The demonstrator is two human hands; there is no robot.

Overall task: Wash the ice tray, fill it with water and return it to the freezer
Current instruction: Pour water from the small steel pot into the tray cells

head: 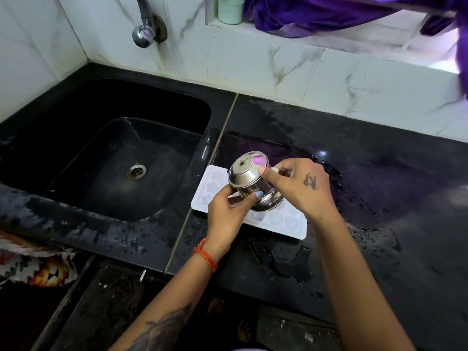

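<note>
A white ice tray with shaped moulds lies flat on the wet black counter, just right of the sink. Over its middle a steel cup is tipped far over, base up and towards the sink, mouth down at the tray. My right hand grips the cup by its handle side, with the thumb on the cup's wall. My left hand holds the cup's lower rim from below left. Both hands hide the tray's centre, and I cannot tell whether water is running out.
A deep black sink with a steel drain fills the left side. A chrome tap sticks out of the marble wall above it. Puddles lie on the counter in front of the tray. Purple cloth hangs on the window ledge.
</note>
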